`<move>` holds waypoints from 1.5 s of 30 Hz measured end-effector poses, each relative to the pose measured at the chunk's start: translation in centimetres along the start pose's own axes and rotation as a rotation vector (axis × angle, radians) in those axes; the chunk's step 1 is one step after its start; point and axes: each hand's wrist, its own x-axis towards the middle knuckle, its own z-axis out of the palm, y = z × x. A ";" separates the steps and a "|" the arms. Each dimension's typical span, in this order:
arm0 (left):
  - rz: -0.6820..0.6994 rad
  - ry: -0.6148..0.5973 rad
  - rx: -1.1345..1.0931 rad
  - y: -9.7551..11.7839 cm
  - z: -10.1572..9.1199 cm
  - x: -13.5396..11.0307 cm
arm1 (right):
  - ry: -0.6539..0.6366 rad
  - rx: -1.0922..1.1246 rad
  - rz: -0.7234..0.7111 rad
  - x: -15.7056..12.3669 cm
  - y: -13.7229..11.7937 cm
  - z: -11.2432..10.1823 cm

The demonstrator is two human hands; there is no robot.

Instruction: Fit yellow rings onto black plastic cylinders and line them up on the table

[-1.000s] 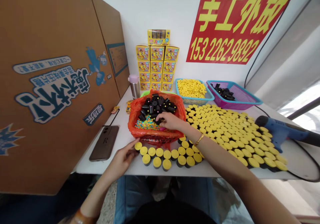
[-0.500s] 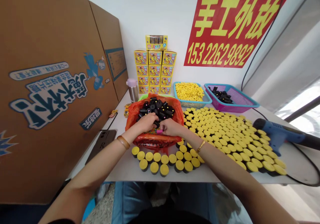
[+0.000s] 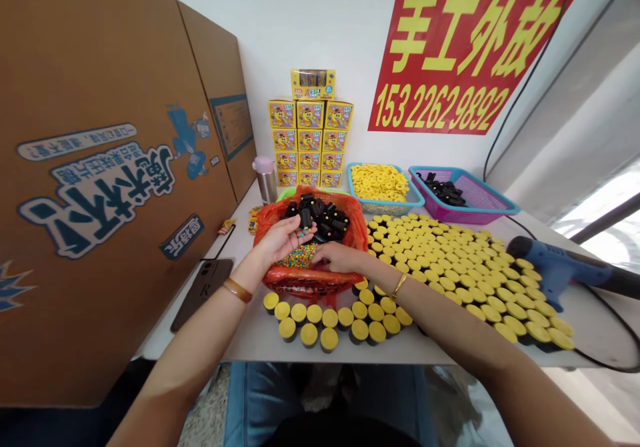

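My left hand (image 3: 284,239) is palm up over the red-bag-lined basket (image 3: 313,279), its fingers and thumb around a small black cup (image 3: 306,218). A few coloured balls lie on its fingers. Below it, small multicoloured balls (image 3: 299,256) fill the front of the basket. My right hand (image 3: 336,258) is down at the right side of these balls with its fingers curled; whatever they hold is hidden. Behind both hands, more black cups (image 3: 330,219) are heaped in the basket, several with a coloured dot on them.
Many yellow-topped black cups (image 3: 440,260) cover the table's right side, with shorter rows in front of the basket. Behind stand a basket of yellow pieces (image 3: 380,184), a purple basket (image 3: 480,200) and stacked boxes (image 3: 310,142). A phone (image 3: 203,294), flask (image 3: 267,179), large carton (image 3: 115,187) and blue power tool (image 3: 555,264) flank them.
My left hand has turned palm up and moved slightly left, lifting a black cup into view and uncovering the balls. The pink object at my right hand is no longer visible.
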 end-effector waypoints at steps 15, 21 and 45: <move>0.121 0.151 0.107 0.0 1.0 -1.0 | 0.251 -0.297 0.224 -0.6 -1.0 -0.2; 0.274 0.299 0.177 -0.5 1.4 -0.8 | 0.098 -0.579 0.457 1.8 -2.2 0.0; 0.267 -0.025 0.731 -1.6 0.7 -0.4 | 0.458 -0.472 0.042 -0.1 -2.1 -4.6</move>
